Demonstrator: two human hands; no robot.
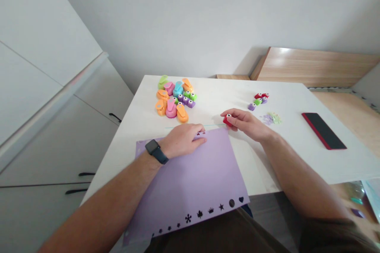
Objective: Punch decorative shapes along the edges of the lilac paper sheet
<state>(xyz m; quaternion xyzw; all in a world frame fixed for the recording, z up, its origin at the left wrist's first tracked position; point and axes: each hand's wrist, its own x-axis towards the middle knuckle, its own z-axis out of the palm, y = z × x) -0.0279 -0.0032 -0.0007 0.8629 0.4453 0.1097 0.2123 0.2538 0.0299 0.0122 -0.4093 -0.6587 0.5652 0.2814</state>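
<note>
A large sheet of purple paper (pixel 196 185) lies over the front of the white table, its near edge hanging past the table. Punched shapes, among them a star, a crown and a heart, run along that near edge. My left hand (pixel 185 138) grips the sheet's far edge between thumb and fingers, beside two small punched holes. Just off the sheet's far right corner, my right hand (pixel 242 122) holds a small red craft punch (pixel 228 119) between thumb and fingers.
Larger craft punches (pixel 171 107) and small ones crowd the table's far left. Several small punches (pixel 261 99) stand at the far right, behind a pile of paper cutouts (pixel 272 118). A black-and-red flat object (pixel 324 130) lies near the right end of the white table (pixel 213 99).
</note>
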